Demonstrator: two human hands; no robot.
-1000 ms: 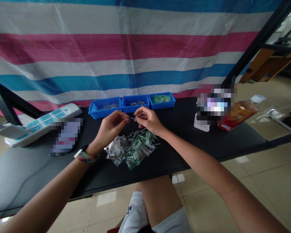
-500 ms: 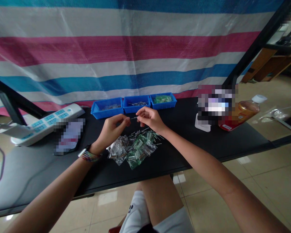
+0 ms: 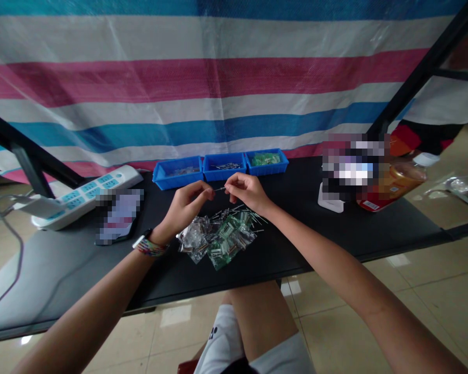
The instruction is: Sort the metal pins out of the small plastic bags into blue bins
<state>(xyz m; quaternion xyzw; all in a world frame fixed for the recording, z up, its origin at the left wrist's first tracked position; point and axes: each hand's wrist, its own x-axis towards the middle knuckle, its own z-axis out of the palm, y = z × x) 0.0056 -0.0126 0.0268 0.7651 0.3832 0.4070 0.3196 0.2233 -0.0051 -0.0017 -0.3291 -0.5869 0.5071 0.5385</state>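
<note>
We look down at a black desk [image 3: 315,234] in front of a striped tarpaulin. Both of our hands are raised over it. The left hand [image 3: 187,205] and right hand [image 3: 247,192] each close a fingertip grip on opposite ends of one small wire-legged part [image 3: 219,189], which is held in the air between them, just in front of the bins.

Below the hands, a loose pile of parts and small clear bags [image 3: 218,240] lies on the desk, some green and some silvery. Judging by its size, most of the work seems to be left.

Three shallow blue bins stand side by side at the desk's far edge, touching one another. The left bin [image 3: 177,182] holds a thin scatter of pale pieces, too small to identify. The middle bin [image 3: 223,175] holds a few thin metal pins. The right bin [image 3: 267,169] holds green pieces. None looks close to full.

A white power strip [image 3: 88,195] lies to the left and a bottle [image 3: 400,179] to the right.
</note>
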